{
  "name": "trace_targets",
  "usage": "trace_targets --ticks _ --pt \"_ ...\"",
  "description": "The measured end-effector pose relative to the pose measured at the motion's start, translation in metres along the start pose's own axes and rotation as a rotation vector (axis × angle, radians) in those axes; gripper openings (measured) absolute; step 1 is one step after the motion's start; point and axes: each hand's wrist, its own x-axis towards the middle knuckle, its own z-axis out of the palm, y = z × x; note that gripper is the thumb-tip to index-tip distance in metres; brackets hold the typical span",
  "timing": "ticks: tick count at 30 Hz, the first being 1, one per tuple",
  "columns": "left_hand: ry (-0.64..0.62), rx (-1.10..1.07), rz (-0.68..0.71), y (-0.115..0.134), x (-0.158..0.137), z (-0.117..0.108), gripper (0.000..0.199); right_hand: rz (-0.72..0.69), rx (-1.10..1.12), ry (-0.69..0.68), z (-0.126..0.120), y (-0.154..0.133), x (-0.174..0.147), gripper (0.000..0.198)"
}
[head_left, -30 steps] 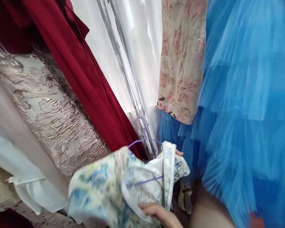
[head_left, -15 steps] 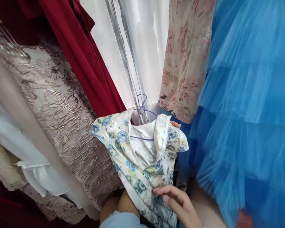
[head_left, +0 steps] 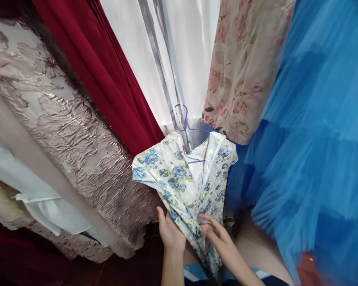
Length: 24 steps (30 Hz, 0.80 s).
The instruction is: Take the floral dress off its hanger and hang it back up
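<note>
A white dress (head_left: 179, 171) with blue flowers, cap sleeves and a deep neckline hangs tilted on a thin purple hanger (head_left: 186, 123). My right hand (head_left: 217, 236) pinches the dress front below the neckline, thumb and fingers closed on the cloth. At the dress's left side is my left hand (head_left: 170, 234), palm turned up and thumb stretched away. Its other fingers are partly covered by the fabric, against which the hand rests. The lower part of the dress bunches down between my forearms.
Metal poles (head_left: 164, 59) rise behind the hanger before a white curtain (head_left: 128, 43). Dark red cloth (head_left: 107, 79) and a textured pinkish garment (head_left: 86, 147) hang left. A pink-flowered garment (head_left: 235, 75) and blue tulle layers (head_left: 319, 131) hang right.
My left hand has come into view at the dress's left side. Fingertips behind the dress's right shoulder are gone from sight. The dress lies flatter, its front spread more evenly; my right hand remains on it.
</note>
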Motion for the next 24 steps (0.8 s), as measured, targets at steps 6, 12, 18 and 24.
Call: trace_targets --ticks 6,12,18,24 --pt "0.092 -0.015 -0.092 -0.011 -0.016 -0.018 0.072 0.107 0.022 -0.039 0.006 -0.002 -0.003 0.067" --pt "0.208 -0.04 -0.216 -0.026 -0.021 -0.012 0.069 0.059 -0.063 0.086 -0.015 0.001 0.004 0.071" --pt "0.197 -0.011 -0.211 -0.021 -0.022 -0.011 0.061 -0.051 -0.119 0.104 -0.018 -0.018 0.033 0.044" --pt "0.207 -0.036 -0.257 -0.021 -0.021 -0.016 0.07 -0.124 -0.016 0.101 0.001 -0.016 0.065 0.027"
